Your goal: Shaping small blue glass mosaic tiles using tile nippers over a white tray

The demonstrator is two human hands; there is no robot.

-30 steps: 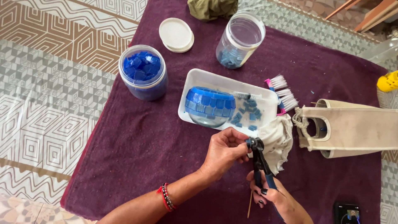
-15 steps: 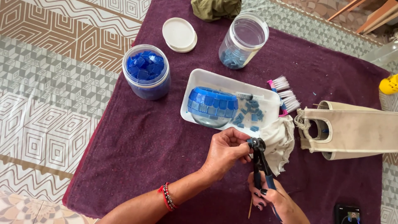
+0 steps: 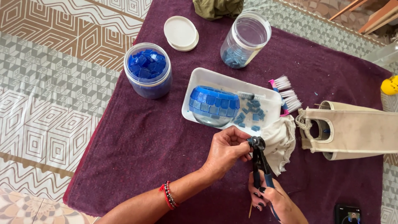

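On the purple cloth (image 3: 137, 141), just below the white tray (image 3: 199, 83) with its tiled bowl (image 3: 213, 103), you seem to be mid-nip. Your right hand (image 3: 269, 199) is wrapped shut around the nippers (image 3: 260, 159). Your left hand (image 3: 226, 151) has its fingers (image 3: 244, 145) pinched closed at the nippers' head, and what they grip is too small to see. The next squeeze needs a steady pinch. Both hands have kept their places since half a second ago.

A floor (image 3: 45, 103) tiled in geometric brown, grey and white patterns is seen, largely covered by a dark purple felt cloth (image 3: 137, 141); wooden furniture legs (image 3: 373, 14) are glimpsed at the upper right, and everything is evenly lit by daylight
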